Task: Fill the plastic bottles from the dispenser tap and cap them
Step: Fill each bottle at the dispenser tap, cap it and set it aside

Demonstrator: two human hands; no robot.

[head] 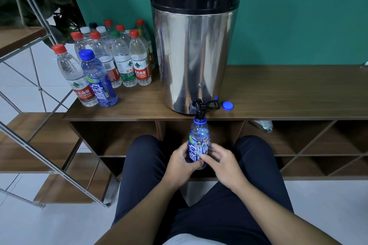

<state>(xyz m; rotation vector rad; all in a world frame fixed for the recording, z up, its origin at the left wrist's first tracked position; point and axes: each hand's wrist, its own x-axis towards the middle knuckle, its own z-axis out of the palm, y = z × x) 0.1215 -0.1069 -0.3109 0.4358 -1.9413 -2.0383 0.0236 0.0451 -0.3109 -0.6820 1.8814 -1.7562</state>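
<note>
A steel dispenser [194, 49] with a black lid stands on the wooden shelf top [278, 93]. Its black tap [201, 106] juts over the front edge. Directly under the tap I hold an uncapped blue bottle [199, 141] upright, its open mouth at the spout. My left hand [184, 161] grips the lower left side of the bottle. My right hand [221, 160] grips it from the right, thumb across the label. The bottle's blue cap [227, 105] lies on the shelf top just right of the tap.
Several capped bottles [119, 55] with red, white, green and blue caps stand at the left end of the shelf top. A metal stair frame [39, 125] rises at the left. My knees [143, 157] sit close to the open shelf compartments.
</note>
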